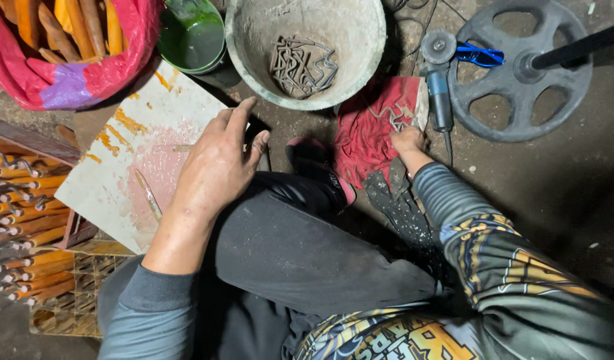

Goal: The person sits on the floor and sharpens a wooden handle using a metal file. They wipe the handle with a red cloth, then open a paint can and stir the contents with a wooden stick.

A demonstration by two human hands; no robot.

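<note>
Seated low, the person rests the left hand (pixel 217 167) open and empty on a knee, steadying. The right hand (pixel 408 141) pinches bent metal pieces (pixel 393 119) on the red cloth (pixel 370 130), within reach; beyond sits the bucket (pixel 305 50) holding more.

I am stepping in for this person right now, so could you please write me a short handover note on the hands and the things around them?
Left hand: open, resting on the knee beside the paint-stained board.
Right hand: fingers on bent metal pieces lying on the red cloth; grip unclear.
Nearby: grey bucket with more bent metal pieces, green paint tub, angle grinder, orange-handled tools at left.
Done and left: cannot be told.
</note>
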